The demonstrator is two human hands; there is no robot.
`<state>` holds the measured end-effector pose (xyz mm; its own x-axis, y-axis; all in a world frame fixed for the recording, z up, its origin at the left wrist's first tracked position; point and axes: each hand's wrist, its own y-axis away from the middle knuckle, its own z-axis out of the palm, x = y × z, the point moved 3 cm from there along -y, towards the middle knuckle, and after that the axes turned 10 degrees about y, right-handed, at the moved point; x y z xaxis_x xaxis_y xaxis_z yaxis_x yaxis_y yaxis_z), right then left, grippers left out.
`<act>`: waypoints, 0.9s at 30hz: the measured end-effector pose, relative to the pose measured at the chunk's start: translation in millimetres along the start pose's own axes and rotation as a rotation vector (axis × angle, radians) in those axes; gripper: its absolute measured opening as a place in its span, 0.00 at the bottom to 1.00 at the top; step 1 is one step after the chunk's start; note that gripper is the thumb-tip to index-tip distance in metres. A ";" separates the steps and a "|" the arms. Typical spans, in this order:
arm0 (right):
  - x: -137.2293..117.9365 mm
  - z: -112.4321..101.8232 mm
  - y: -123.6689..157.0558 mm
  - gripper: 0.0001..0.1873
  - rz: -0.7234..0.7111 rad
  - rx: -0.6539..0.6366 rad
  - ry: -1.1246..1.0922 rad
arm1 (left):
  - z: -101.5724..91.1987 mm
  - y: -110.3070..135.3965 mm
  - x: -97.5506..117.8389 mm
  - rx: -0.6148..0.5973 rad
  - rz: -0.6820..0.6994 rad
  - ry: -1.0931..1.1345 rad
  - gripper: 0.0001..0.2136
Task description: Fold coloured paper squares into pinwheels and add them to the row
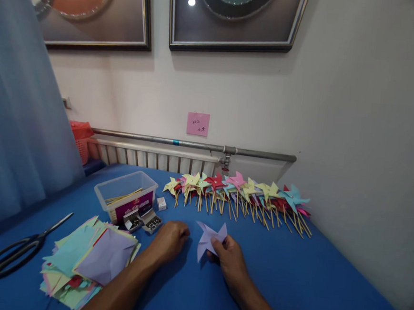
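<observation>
A lavender paper pinwheel point(207, 236) with folded blades is pinched between the thumb and fingers of my right hand point(229, 259), held just above the blue table. To its left, my left hand point(171, 240) is closed, knuckles up, near the table; whatever its curled fingers hold, if anything, is hidden. Just beyond that hand are small open boxes of metal pins point(151, 221). Left of my left forearm lies a pile of cut paper squares point(107, 257), a lavender one on top.
Black-handled scissors point(24, 248) lie at the left. A clear plastic tub point(125, 191) holds thin wooden sticks, with a small white box point(161, 203) beside it. Finished pinwheels on sticks point(240, 191) lie in a row along the back. A blue curtain point(24, 102) hangs at the left.
</observation>
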<state>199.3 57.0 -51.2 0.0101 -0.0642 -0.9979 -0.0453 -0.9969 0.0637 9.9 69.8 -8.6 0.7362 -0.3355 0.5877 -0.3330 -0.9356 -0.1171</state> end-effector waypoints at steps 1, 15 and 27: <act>0.5 0.1 -0.4 0.21 0.003 0.002 -0.005 | 6.0 0.9 3.8 -0.021 0.004 -0.003 0.10; 1.1 1.6 0.1 0.21 -0.014 -0.044 -0.006 | 28.2 2.0 4.7 0.017 0.063 0.164 0.13; 1.5 4.6 2.0 0.21 -0.020 -0.095 -0.014 | 30.3 7.5 14.2 -0.022 0.077 0.069 0.09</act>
<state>194.6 55.2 -52.6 -0.0042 -0.0442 -0.9990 0.0493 -0.9978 0.0440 35.7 54.7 -25.4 0.6662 -0.3969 0.6313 -0.4001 -0.9047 -0.1466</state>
